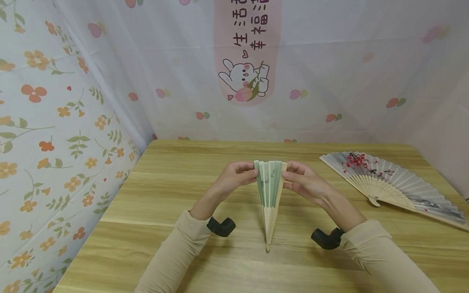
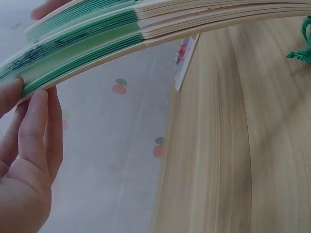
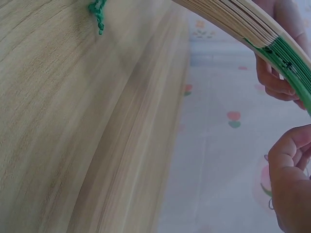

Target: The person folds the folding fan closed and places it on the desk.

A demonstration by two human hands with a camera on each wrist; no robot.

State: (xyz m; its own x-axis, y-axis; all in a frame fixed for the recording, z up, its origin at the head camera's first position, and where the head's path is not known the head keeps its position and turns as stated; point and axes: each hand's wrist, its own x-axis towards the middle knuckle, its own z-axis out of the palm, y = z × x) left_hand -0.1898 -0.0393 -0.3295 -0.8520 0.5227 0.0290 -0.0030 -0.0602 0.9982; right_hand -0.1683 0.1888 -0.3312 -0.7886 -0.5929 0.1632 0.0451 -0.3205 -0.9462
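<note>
A green folding fan (image 1: pixel 268 185) with pale wooden ribs stands partly spread, its narrow pivot end pointing toward the person. The left hand (image 1: pixel 234 177) pinches its left edge near the top between thumb and fingers. On the opposite edge, the right hand (image 1: pixel 305 182) pinches the outer rib. In the left wrist view the folded green pleats (image 2: pixel 73 43) lie above the left hand (image 2: pixel 29 145), whose thumb and fingertips grip the edge. The right wrist view shows the fan's ribs (image 3: pixel 228 19) and the right hand (image 3: pixel 291 174) at the frame's edge. A green tassel (image 3: pixel 98 14) hangs near the pivot.
A second fan (image 1: pixel 384 183), grey-white with red blossoms, lies spread on the right of the wooden table (image 1: pixel 165 244). A patterned curtain (image 1: pixel 176 101) hangs behind the table, and a floral cloth (image 1: pixel 55 142) hangs at the left. Black devices (image 1: pixel 221 227) are worn on both wrists.
</note>
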